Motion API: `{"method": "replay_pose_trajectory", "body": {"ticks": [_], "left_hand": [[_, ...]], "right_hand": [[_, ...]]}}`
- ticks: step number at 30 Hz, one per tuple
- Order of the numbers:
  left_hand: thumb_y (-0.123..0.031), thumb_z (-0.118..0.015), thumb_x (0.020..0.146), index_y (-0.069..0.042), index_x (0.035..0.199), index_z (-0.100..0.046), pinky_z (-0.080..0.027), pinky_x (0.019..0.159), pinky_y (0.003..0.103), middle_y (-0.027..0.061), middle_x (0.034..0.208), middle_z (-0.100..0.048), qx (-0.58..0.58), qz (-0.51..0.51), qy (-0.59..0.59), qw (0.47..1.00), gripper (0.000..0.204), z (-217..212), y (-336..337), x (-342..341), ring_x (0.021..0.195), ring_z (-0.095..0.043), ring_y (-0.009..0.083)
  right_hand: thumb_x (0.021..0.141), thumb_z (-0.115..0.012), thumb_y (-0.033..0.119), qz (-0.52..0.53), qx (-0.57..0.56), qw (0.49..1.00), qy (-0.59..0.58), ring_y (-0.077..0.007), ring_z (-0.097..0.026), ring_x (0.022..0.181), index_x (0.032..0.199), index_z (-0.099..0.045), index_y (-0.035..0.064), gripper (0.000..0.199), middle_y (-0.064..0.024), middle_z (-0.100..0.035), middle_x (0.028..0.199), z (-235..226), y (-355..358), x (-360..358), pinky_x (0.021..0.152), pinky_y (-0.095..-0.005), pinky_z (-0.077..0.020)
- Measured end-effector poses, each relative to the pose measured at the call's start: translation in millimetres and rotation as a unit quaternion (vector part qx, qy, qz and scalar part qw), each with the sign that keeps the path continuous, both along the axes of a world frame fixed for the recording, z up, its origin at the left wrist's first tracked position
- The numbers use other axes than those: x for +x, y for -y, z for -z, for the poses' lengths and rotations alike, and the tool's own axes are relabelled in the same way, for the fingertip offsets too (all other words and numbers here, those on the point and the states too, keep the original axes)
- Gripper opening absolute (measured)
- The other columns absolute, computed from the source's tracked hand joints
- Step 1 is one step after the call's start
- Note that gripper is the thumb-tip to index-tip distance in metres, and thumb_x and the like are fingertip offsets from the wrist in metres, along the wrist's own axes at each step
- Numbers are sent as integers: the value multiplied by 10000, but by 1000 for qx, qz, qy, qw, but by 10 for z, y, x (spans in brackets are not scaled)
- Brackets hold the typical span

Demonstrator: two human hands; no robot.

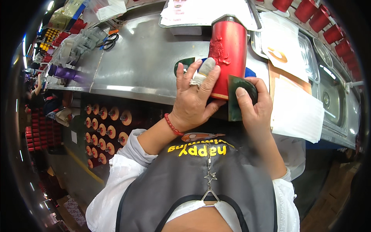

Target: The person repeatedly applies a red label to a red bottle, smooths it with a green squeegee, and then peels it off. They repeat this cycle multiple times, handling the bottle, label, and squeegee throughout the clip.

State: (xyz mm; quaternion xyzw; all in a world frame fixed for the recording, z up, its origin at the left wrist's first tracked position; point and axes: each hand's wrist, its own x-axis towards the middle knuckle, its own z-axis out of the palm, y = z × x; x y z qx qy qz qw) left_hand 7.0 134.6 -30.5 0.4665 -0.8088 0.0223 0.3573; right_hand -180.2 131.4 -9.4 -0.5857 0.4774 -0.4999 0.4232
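Note:
A glossy red bottle [228, 46] with raised ornament on its side lies at the edge of the steel counter, its neck pointing away from me. My left hand [195, 91], with a grey finger cover, a ring and a red braided bracelet, rests against the bottle's left side, thumb by its base. Between the thumb and fingers of my right hand [255, 102] is a dark green flexible sheet [236, 100], held against the bottle's lower right. Another dark green piece [183, 66] shows behind my left fingers. Something blue [250, 72] peeks out beneath the bottle.
Paper sheets lie on a tray [210, 13] beyond the bottle. White papers [296, 112] and a steel sink [330, 102] are at right. Black scissors [110, 41] and a purple bottle [67, 73] sit on the left counter [131, 58]. Several red bottles [102, 129] stand below it.

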Motion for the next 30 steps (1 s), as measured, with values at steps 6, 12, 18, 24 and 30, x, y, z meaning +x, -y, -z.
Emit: {"method": "replay_pose_trajectory", "body": {"ticks": [6,12,18,24,30], "left_hand": [[-324,-731,882,30,1452,-442,-152,1178,620,233,1404,-551,11,54,-122,991,730,320,69,54,1364,-490,363],[-357,-717,882,42,1483,-379,-138,1172,645,205,1437,-520,32,65,29,997,796,-145,91,-83,1363,-452,437],[-413,-672,917,-20,1497,-393,-190,1193,558,257,1452,-485,92,41,-93,991,754,435,-12,248,1453,-297,424],[-495,-461,1034,17,1489,-391,-298,1160,440,186,1481,-462,267,81,-296,914,689,169,518,433,1415,-396,309],[-437,-589,999,-30,1181,-616,-540,915,339,79,1072,-712,622,177,-528,551,446,-157,2017,55,961,-683,146]], "right_hand": [[928,-624,103,2,31,998,52,-95,-569,743,1033,-584,-7,157,-46,-637,820,81,-32,-70,678,-264,-487],[929,-624,106,-15,43,998,32,-98,-570,731,1045,-576,-2,166,-41,-639,805,51,-37,-100,675,-266,-486],[917,-638,126,-33,35,998,41,-97,-566,706,1050,-576,-11,201,-50,-637,791,123,-52,-133,647,-261,-484],[913,-637,119,-48,8,999,8,-99,-580,691,1040,-580,-15,193,-55,-644,776,114,8,-237,637,-254,-487],[905,-599,77,-69,41,997,16,-171,-639,907,1334,-542,-8,440,-99,-663,1052,224,67,-395,844,-292,-508]]}}
